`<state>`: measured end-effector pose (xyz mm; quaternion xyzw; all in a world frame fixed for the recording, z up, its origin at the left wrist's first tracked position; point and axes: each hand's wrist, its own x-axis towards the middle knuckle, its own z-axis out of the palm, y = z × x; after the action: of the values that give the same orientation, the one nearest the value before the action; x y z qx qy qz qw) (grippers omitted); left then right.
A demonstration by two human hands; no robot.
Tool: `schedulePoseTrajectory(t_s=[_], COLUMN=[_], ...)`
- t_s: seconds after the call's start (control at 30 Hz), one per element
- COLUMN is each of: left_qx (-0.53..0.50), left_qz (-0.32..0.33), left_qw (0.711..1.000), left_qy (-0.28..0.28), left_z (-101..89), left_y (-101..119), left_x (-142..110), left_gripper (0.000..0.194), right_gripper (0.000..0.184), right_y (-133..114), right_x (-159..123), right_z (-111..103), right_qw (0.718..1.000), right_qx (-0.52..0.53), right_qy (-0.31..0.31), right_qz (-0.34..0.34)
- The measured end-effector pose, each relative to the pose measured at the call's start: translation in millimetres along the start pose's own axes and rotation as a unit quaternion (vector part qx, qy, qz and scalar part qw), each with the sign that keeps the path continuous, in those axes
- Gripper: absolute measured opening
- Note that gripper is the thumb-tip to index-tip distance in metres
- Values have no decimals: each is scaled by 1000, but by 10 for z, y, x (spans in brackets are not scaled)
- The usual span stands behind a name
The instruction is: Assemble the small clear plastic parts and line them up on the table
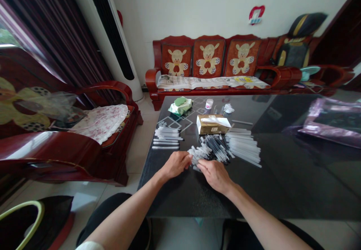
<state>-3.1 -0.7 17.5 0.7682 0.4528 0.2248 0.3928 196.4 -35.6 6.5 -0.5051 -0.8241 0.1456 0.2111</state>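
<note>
On the dark glossy table, my left hand (177, 164) is closed, fingers curled at the left edge of a heap of short whitish pen caps (200, 153). My right hand (216, 174) is beside the same heap, thumb and fingers drawn together at its near side. Whatever either hand pinches is too small to make out. Thin dark pen refills (216, 147) lie just past the caps. To their right, frosted pen barrels (244, 147) are spread in a slanting row. Several whitish pens with dark ends (167, 138) lie stacked at the left.
A gold tissue box (213, 124) stands behind the refills. Farther back are a green wipes pack (181, 106), a small white cup (209, 104) and crumpled tissue (228, 108). Shiny purple plastic packaging (332, 124) lies at the right. Wooden seats surround the table (282, 189).
</note>
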Motion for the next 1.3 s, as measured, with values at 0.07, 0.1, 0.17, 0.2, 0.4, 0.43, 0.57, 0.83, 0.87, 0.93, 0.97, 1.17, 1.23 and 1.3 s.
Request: schedulePoseTrajectory(t_s=[0.07, 0.1, 0.17, 0.2, 0.4, 0.43, 0.57, 0.83, 0.87, 0.93, 0.97, 1.17, 1.23, 1.3], left_qx=[-7, -16, -35, -39, 40, 61, 125, 115, 104, 78, 65, -13, -22, -14], left_qz=[39, 53, 66, 69, 110, 111, 86, 14, -2, -35, -45, 24, 51, 75], left_qw=[999, 998, 997, 997, 991, 989, 984, 992, 994, 996, 997, 999, 998, 997], left_qy=[17, 21, 23, 21, 65, 74, 94, 43, 35, 21, 15, 16, 16, 7], left_z=[0, -1, -11, -20, -48, -36, 23, 24, 23, 22, 21, -6, -17, -25], left_y=[24, 38, 64, 76, 121, 123, 119, 53, 37, 9, -2, 12, 37, 65], left_x=[-30, -40, -49, -49, -37, -35, -21, 61, 73, 89, 90, -10, -44, -59], left_gripper=[33, 28, 24, 23, 29, 32, 37, 47, 48, 51, 52, 52, 45, 38], right_gripper=[38, 39, 39, 39, 39, 38, 40, 26, 26, 27, 27, 33, 37, 39], right_y=[31, 51, 84, 94, 53, 43, 21, 5, 9, 16, 19, 44, 52, 57], right_x=[15, 21, 25, 24, 33, 39, 44, -11, -14, -17, -18, 0, 13, 23], right_z=[12, 21, 38, 44, 1, -13, -54, -51, -46, -37, -33, -39, -43, -35], right_qw=[992, 979, 933, 903, 851, 871, 952, 997, 995, 993, 993, 999, 991, 967], right_qx=[122, 193, 336, 397, 482, 456, 296, -57, -73, -93, -96, 37, 129, 238], right_qy=[-28, -46, -93, -118, -152, -132, -56, 26, 28, 27, 26, -8, -26, -61], right_qz=[33, 51, 93, 116, 143, 125, 51, -50, -59, -65, -61, 18, 38, 61])
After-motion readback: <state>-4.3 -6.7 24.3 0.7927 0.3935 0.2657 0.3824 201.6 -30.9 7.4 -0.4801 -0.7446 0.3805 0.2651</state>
